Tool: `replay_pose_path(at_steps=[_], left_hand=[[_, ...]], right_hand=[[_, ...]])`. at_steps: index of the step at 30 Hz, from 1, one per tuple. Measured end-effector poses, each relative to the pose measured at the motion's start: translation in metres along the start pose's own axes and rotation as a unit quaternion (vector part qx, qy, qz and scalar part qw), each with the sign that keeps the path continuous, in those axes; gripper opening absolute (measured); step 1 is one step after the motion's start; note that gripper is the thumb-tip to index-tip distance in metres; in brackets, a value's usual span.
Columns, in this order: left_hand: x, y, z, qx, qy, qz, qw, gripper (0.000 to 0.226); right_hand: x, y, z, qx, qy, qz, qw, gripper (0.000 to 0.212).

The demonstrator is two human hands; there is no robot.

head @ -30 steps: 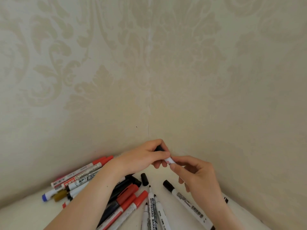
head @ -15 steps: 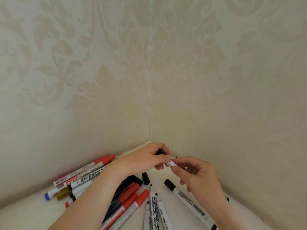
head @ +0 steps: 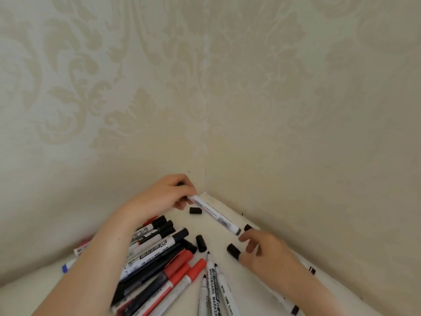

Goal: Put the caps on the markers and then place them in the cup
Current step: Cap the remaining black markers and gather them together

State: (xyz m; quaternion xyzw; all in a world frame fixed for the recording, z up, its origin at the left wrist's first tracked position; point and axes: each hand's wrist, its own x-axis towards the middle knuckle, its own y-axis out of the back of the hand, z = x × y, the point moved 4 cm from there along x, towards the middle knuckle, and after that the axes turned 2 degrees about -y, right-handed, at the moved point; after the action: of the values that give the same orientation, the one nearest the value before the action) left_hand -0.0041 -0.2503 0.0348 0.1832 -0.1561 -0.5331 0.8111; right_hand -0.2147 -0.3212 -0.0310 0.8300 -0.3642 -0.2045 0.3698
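My left hand [head: 167, 195] grips one end of a white marker [head: 215, 214] close to the wall corner. A bit of black shows inside its fist. The marker's body slants down to the right, and its far end points at my right hand [head: 266, 255]. That hand is spread with its fingers apart and holds nothing. Its thumb is next to the black cap of a marker [head: 232, 250] lying under it. Loose black caps [head: 195, 210] [head: 201, 243] [head: 247, 227] lie between my hands. Three uncapped whiteboard markers [head: 213, 282] point up at the bottom centre. No cup is in view.
A pile of capped black and red markers [head: 159, 256] lies under and beside my left forearm. A blue-capped marker [head: 66, 267] lies further left. Patterned walls [head: 205, 99] meet in a corner just behind my hands, closing off the white tabletop [head: 241, 290] at the back and right.
My hands have come apart. The right hand let go of the white marker and dropped down to the right. The left hand keeps the marker and moved toward the corner.
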Motion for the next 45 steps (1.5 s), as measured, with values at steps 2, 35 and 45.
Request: replay_pose_path(at_steps=[2,35,45], left_hand=[[-0.005,0.022,0.0,-0.003,0.0,0.048,0.999,0.013],[-0.004,-0.083,-0.015,0.138,-0.007,-0.208,0.968,0.018],[0.006,-0.043,-0.007,0.228,-0.052,-0.045,0.971,0.003]], right_hand=[[0.0,-0.013,-0.003,-0.089,0.022,-0.025,0.996,0.035],[0.011,0.004,0.005,0.154,-0.022,0.075,0.985,0.029],[0.005,-0.001,0.01,-0.049,0.009,0.092,0.994,0.034]])
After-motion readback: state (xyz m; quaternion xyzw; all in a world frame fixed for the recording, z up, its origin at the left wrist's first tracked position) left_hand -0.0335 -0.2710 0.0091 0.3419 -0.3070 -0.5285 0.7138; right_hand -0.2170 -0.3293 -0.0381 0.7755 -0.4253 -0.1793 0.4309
